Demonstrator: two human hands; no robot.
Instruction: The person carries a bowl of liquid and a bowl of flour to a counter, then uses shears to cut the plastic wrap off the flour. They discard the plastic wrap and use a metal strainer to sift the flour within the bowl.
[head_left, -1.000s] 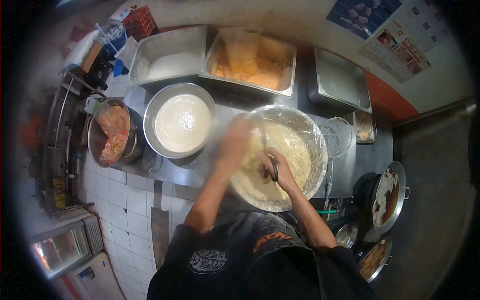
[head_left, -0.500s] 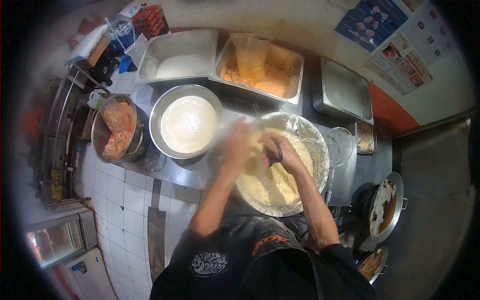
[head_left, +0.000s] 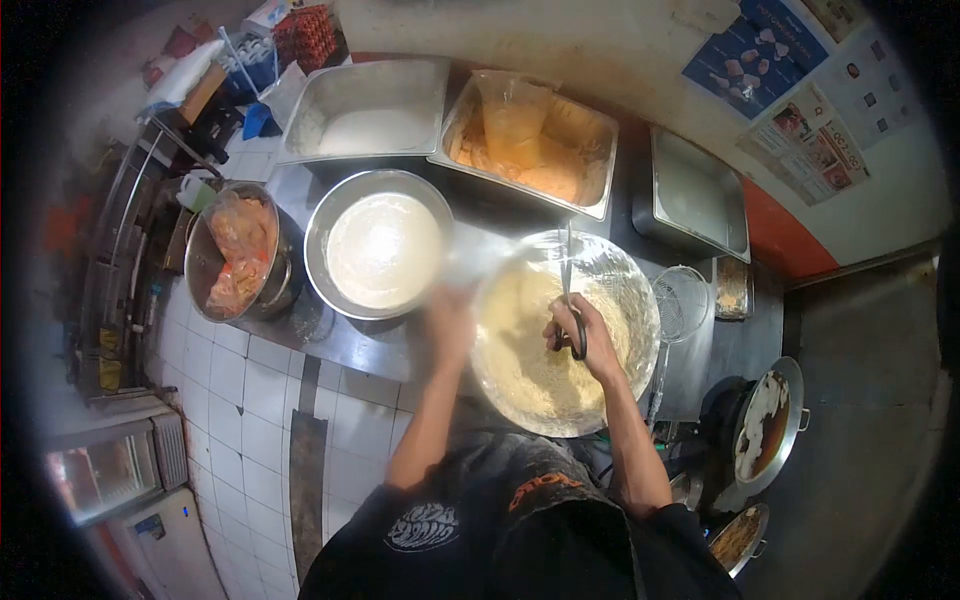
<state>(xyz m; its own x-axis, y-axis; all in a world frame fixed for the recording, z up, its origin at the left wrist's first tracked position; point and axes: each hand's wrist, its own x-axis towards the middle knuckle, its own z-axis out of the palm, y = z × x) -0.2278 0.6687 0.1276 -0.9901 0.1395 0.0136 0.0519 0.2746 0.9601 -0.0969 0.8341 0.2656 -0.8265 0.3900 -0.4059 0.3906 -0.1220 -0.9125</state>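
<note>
My right hand [head_left: 594,342] is closed round the black handles of scissors [head_left: 568,270], whose blades point away from me over a wide steel bowl [head_left: 632,270]. Pale yellow powder [head_left: 562,362] fills much of this bowl, with a shadow across it. My left hand [head_left: 450,325] is smeared by motion at the bowl's left edge, so its fingers and anything in them cannot be made out. A hazy, see-through blur lies just beyond that hand. To its left stands a steel bowl [head_left: 317,262] of white liquid batter [head_left: 385,250].
Along the wall stand a steel pan with white powder [head_left: 372,130], a pan of orange mix [head_left: 560,170] holding a plastic jug [head_left: 513,120], and another deep pan [head_left: 700,190]. A pot [head_left: 200,265] is at left. A wire strainer [head_left: 682,300] and frying pans [head_left: 790,425] are at right.
My left hand has moved back toward me and left, off the powder bowl. My right hand has moved slightly right and nearer, and the scissors' blades now show more clearly.
</note>
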